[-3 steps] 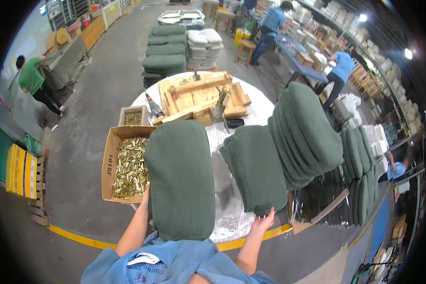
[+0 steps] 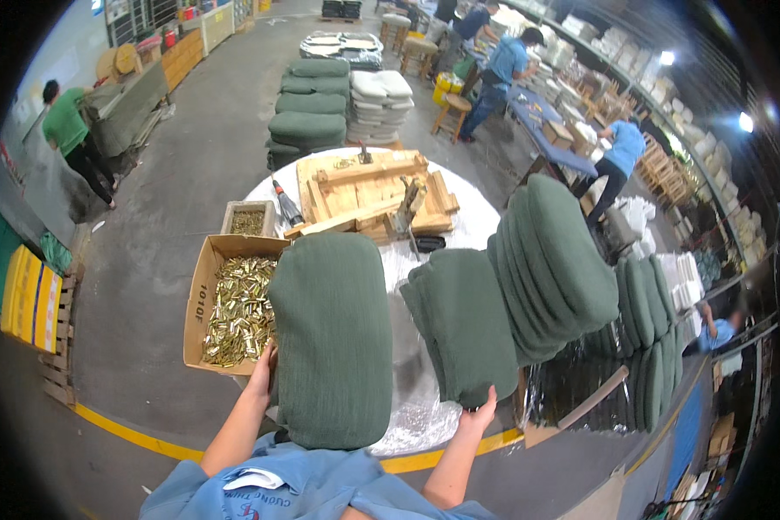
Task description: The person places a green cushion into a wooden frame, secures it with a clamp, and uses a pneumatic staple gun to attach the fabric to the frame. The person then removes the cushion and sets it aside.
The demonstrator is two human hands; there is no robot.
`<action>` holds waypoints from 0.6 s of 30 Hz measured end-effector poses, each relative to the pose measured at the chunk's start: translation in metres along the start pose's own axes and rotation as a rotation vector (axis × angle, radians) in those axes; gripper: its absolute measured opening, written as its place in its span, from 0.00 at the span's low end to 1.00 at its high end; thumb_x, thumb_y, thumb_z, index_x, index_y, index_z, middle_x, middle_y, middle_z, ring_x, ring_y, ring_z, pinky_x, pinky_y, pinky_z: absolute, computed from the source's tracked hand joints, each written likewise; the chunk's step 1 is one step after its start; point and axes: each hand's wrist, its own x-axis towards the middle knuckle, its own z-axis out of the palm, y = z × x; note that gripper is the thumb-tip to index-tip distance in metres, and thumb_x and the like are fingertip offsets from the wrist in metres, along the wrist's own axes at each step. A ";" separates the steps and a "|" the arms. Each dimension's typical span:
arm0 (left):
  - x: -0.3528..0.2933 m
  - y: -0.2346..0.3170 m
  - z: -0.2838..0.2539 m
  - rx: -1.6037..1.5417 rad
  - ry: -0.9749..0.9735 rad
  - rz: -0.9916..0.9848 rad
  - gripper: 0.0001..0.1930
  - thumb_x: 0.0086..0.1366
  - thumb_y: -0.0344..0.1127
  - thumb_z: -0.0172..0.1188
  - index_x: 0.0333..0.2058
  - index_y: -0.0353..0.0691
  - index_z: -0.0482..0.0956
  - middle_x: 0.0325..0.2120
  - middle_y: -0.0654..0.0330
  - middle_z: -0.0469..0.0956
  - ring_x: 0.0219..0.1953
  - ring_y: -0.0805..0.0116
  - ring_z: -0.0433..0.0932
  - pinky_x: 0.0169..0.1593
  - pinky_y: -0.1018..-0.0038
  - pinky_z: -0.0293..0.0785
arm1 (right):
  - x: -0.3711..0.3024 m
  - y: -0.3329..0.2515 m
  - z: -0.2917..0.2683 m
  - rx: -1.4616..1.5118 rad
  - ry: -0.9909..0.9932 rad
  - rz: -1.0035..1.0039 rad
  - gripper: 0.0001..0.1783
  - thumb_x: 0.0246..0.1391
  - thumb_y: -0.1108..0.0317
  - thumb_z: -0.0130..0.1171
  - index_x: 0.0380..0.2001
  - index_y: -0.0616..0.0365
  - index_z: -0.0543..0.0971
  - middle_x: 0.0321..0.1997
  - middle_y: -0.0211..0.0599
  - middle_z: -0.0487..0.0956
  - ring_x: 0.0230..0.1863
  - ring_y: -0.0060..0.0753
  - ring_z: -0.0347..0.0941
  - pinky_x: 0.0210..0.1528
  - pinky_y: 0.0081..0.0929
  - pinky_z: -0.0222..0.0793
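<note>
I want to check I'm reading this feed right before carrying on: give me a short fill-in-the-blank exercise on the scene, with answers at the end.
1. The left hand is at the ____ side of the cushion nearest the shirt.
2. The right hand is at the near end of a cushion stack coloured ____.
3. The open box of small metal pieces is made of ____.
4. The line on the floor is coloured ____.

Missing words: left; green; cardboard; yellow.

White table (image 2: 479,205): green cushions (image 2: 472,325), wooden frame (image 2: 360,192)
</note>
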 end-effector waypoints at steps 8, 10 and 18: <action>-0.057 0.005 -0.036 0.126 0.011 -0.062 0.39 0.76 0.70 0.41 0.76 0.52 0.61 0.70 0.56 0.69 0.70 0.58 0.66 0.73 0.57 0.60 | -0.046 -0.014 0.044 -0.039 -0.246 0.129 0.40 0.49 0.60 0.76 0.66 0.52 0.73 0.63 0.39 0.77 0.62 0.45 0.73 0.63 0.47 0.71; -0.068 0.009 -0.033 0.207 0.011 -0.116 0.38 0.77 0.70 0.41 0.75 0.54 0.63 0.68 0.59 0.70 0.67 0.59 0.68 0.71 0.58 0.61 | -0.088 -0.016 0.074 -0.035 -0.278 0.094 0.36 0.46 0.62 0.75 0.60 0.50 0.75 0.58 0.37 0.78 0.58 0.41 0.74 0.57 0.40 0.71; -0.114 0.052 -0.144 0.021 -0.205 -0.026 0.36 0.79 0.65 0.43 0.75 0.50 0.61 0.71 0.55 0.69 0.68 0.55 0.70 0.68 0.50 0.66 | -0.287 0.002 0.103 0.162 -0.282 -0.235 0.40 0.49 0.64 0.68 0.65 0.61 0.70 0.63 0.42 0.75 0.63 0.45 0.73 0.64 0.48 0.73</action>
